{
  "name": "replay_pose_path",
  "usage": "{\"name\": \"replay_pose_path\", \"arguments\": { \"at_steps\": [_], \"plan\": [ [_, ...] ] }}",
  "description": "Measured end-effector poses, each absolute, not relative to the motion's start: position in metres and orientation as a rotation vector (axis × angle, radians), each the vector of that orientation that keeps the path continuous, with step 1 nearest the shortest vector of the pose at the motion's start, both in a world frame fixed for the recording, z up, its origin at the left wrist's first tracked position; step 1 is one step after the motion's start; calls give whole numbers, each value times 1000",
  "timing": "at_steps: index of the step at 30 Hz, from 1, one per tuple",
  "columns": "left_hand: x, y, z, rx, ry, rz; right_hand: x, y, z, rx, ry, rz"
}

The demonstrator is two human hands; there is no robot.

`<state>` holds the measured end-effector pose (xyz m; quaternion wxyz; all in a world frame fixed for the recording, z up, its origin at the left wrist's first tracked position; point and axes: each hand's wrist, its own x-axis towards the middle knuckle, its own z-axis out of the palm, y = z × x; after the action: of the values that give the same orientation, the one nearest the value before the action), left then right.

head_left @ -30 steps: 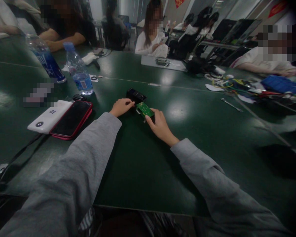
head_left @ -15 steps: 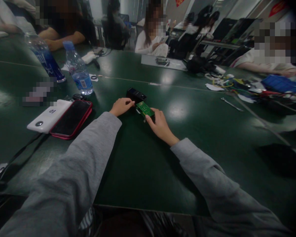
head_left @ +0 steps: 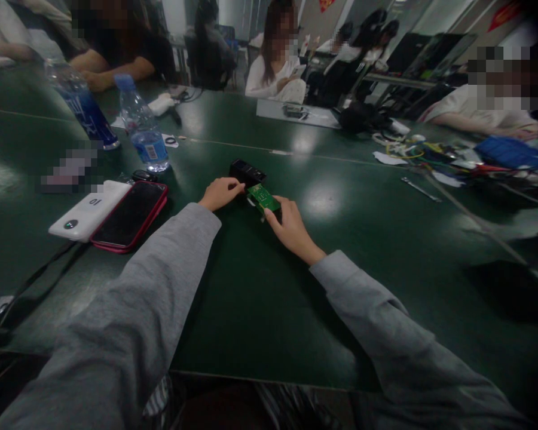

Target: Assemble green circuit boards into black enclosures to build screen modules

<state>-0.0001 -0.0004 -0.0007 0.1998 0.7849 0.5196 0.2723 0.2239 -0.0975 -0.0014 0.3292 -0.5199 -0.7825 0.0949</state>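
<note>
A small green circuit board (head_left: 262, 197) lies on the dark green table (head_left: 260, 298), a little past the table's middle. My right hand (head_left: 291, 230) grips its near end with thumb and fingers. My left hand (head_left: 220, 193) rests curled just left of the board, its fingertips touching the board's far end. Whether anything sits in the left fingers is too small to make out. A small black box (head_left: 247, 172) stands right behind the board, close to both hands. Grey sleeves cover both of my arms.
To the left lie a red-cased phone (head_left: 130, 216), a white power bank (head_left: 89, 211) and a black cable (head_left: 31, 286). Two water bottles (head_left: 142, 128) stand behind them. Cables, papers and a metal tool (head_left: 419, 189) lie at the right. Several people sit around the table.
</note>
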Motion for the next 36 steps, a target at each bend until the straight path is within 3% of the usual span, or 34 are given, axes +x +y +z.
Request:
{"name": "replay_pose_path", "arguments": {
  "at_steps": [36],
  "plan": [
    [-1, 0, 0, 2193, 1450, 751, 226, -98, -1, -1364, -2039, 274]
  ]
}}
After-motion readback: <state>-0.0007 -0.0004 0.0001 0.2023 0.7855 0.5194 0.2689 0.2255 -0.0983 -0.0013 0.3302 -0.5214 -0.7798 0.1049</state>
